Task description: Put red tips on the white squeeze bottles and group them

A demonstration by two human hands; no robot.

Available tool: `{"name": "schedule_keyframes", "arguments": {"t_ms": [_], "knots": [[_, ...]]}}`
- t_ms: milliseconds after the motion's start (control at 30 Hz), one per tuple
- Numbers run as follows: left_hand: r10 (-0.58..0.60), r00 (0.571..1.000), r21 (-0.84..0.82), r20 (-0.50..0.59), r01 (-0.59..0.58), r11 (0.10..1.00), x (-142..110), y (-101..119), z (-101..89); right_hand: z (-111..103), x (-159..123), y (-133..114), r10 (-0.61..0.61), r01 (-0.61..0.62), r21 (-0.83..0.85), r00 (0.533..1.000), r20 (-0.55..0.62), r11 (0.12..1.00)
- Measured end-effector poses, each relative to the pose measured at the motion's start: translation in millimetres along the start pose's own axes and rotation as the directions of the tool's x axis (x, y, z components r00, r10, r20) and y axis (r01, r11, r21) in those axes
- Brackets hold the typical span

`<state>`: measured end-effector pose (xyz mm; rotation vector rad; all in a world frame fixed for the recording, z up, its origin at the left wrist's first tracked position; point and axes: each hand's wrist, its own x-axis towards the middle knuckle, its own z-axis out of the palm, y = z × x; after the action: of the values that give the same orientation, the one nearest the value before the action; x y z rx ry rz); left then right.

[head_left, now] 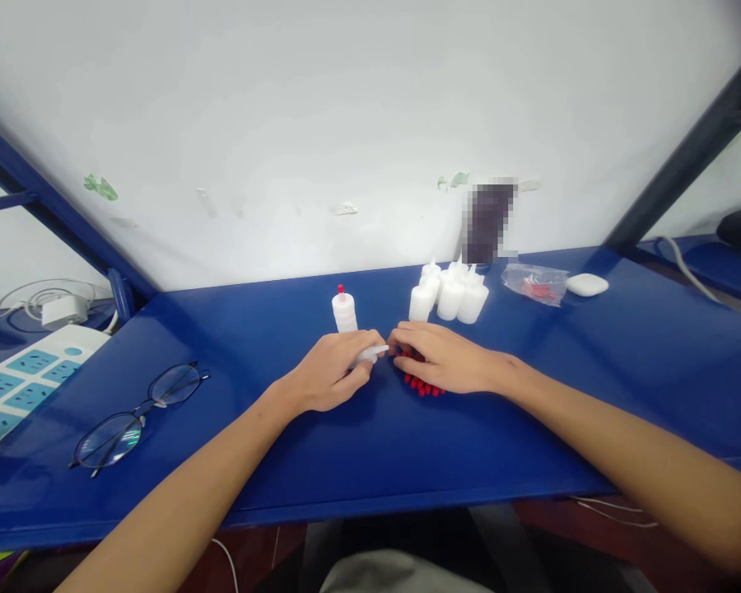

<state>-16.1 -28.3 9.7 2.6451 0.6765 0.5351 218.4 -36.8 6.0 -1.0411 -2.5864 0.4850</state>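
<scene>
My left hand (330, 371) is closed around a white squeeze bottle (369, 354). Its thin nozzle points right, and most of its body is hidden by the fingers. My right hand (435, 354) arches over a cluster of small red caps (421, 385), thumb and fingers apart, fingertips close to the nozzle. Red shows between thumb and fingers; whether a fingertip touches a cap is hard to see. Behind my left hand stands a white bottle with a red cap (344, 311). Several uncapped white bottles (450, 298) stand together behind my right hand.
Eyeglasses (139, 420) lie at left on the blue table (272, 478), near a power strip (30, 379). A clear plastic bag (534, 284) with red pieces and a white rounded object (586, 285) lie at right. A pixelated dark object (487, 222) leans against the wall.
</scene>
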Motion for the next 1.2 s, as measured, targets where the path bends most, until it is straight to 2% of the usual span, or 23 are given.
{"name": "schedule_keyframes", "arguments": {"t_ms": [967, 1200], "knots": [[-0.018, 1.0, 0.02, 0.012, 0.018, 1.0, 0.4, 2.9, -1.4, -3.0, 3.2, 13.8, 0.049, -0.048, 0.02, 0.995, -0.083, 0.999], [-0.017, 1.0, 0.003, 0.006, 0.017, 1.0, -0.3, 3.5, -2.3, -5.0, 4.0, 11.7, 0.093, -0.083, 0.093, 0.99, -0.109, 0.992]]}}
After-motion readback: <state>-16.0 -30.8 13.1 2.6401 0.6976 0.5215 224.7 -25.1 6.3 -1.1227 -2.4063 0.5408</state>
